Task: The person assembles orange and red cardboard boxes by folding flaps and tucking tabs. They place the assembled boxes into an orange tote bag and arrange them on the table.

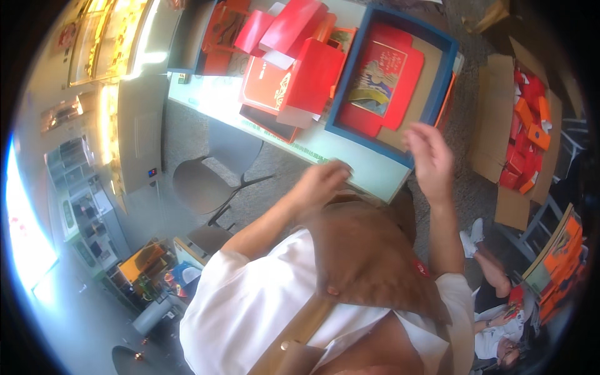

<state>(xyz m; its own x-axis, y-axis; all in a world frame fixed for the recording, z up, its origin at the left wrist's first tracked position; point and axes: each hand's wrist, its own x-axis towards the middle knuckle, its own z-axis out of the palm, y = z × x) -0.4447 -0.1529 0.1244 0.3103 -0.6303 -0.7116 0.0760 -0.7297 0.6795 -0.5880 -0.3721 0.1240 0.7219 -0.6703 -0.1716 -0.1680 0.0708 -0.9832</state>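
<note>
My left hand [322, 182] is over the near edge of the white table [375, 172], fingers bent and pressed together. What they hold, if anything, is too blurred to make out. My right hand [431, 156] is raised by the near right corner of a blue-rimmed tray [378, 149]. Its fingers curl loosely, slightly apart, with nothing visible in them. Inside the tray a flat red box blank [400, 94] with a colourful printed panel lies on a brown cardboard base [430, 84].
Left of the tray, red folded cartons [315, 72] are piled on the table. A cardboard box [490, 119] full of red and orange packets [528, 134] stands at right. A grey chair [203, 184] is at left. Another person [500, 331] sits at lower right.
</note>
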